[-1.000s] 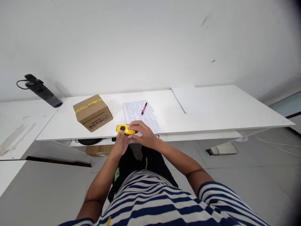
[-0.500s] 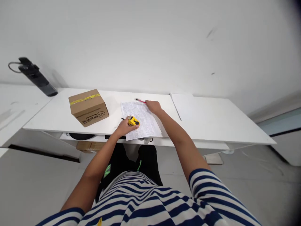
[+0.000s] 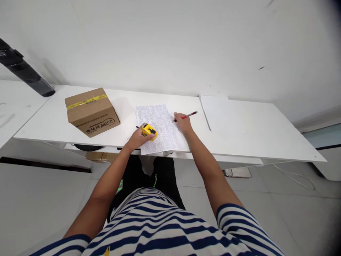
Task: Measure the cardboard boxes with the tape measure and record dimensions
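Observation:
My left hand is closed around a small yellow and black tool at the left edge of a printed sheet of paper on the white table. My right hand grips a red pen, its tip against the right side of that sheet. Both forearms reach forward from my striped shirt.
A taped cardboard box stands on the table left of the sheet. A blank white sheet lies to the right. A dark bottle leans at the far left by the wall. Cables lie on the floor at right.
My right hand let go of the yellow tool, reached to the pen at the top of the sheet, and now holds it. My left hand lowered the tool onto the paper's edge.

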The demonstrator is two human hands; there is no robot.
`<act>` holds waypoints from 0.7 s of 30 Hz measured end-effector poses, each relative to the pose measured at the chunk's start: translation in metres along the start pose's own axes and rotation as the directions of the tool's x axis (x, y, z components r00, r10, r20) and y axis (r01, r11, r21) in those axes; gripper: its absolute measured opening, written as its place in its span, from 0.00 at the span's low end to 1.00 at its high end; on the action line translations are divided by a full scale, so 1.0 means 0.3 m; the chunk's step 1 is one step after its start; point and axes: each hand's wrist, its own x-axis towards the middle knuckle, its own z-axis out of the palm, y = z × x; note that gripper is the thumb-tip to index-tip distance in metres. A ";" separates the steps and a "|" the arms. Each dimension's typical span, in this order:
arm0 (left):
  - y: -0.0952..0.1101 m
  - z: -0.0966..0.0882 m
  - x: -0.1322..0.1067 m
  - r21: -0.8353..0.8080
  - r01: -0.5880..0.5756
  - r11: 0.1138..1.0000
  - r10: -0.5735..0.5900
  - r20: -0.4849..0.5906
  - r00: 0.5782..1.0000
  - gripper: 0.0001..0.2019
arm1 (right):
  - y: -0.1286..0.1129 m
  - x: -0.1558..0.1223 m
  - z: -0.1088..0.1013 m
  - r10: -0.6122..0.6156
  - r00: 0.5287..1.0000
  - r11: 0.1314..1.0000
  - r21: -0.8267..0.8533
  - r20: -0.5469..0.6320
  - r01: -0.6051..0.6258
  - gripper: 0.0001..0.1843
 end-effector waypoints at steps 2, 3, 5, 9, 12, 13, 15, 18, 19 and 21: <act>0.000 0.003 0.000 -0.015 -0.004 1.000 0.004 -0.010 1.000 0.22 | -0.009 -0.004 0.001 0.022 1.000 0.999 -0.035 0.011 -0.022 0.20; 0.001 0.005 0.000 -0.012 -0.001 1.000 0.001 -0.016 1.000 0.22 | -0.012 -0.008 0.002 0.033 0.999 0.998 -0.047 0.019 -0.032 0.19; 0.004 0.009 -0.001 0.013 0.017 1.000 -0.016 -0.025 1.000 0.22 | -0.016 -0.016 0.002 0.046 0.998 0.997 -0.069 0.031 -0.044 0.18; 0.007 0.013 -0.005 0.050 0.047 0.998 -0.045 -0.033 0.998 0.24 | -0.022 -0.026 -0.001 0.046 0.997 0.995 -0.092 0.063 -0.040 0.16; 0.007 0.014 -0.006 0.077 0.054 0.996 -0.051 -0.039 0.998 0.25 | -0.025 -0.026 -0.004 0.048 0.997 0.995 -0.092 0.067 -0.041 0.16; 0.006 0.014 -0.006 0.088 0.051 0.995 -0.047 -0.040 0.998 0.25 | -0.025 -0.026 -0.004 0.046 0.997 0.995 -0.091 0.065 -0.040 0.17; 0.005 0.014 -0.006 0.105 0.033 0.994 -0.028 -0.047 0.998 0.24 | -0.025 -0.026 -0.003 0.041 0.997 0.996 -0.088 0.068 -0.035 0.17; 0.005 0.015 -0.006 0.091 -0.010 0.996 0.015 -0.051 0.999 0.21 | -0.026 -0.028 -0.002 0.040 0.997 0.996 -0.081 0.059 -0.035 0.18; 0.005 0.015 -0.006 0.079 -0.022 0.997 0.026 -0.045 0.999 0.21 | -0.027 -0.030 -0.002 0.041 0.998 0.996 -0.078 0.050 -0.037 0.18; 0.007 0.016 -0.007 0.064 -0.034 0.997 0.036 -0.032 0.999 0.20 | -0.031 -0.034 -0.002 0.045 0.998 0.996 -0.075 0.035 -0.042 0.19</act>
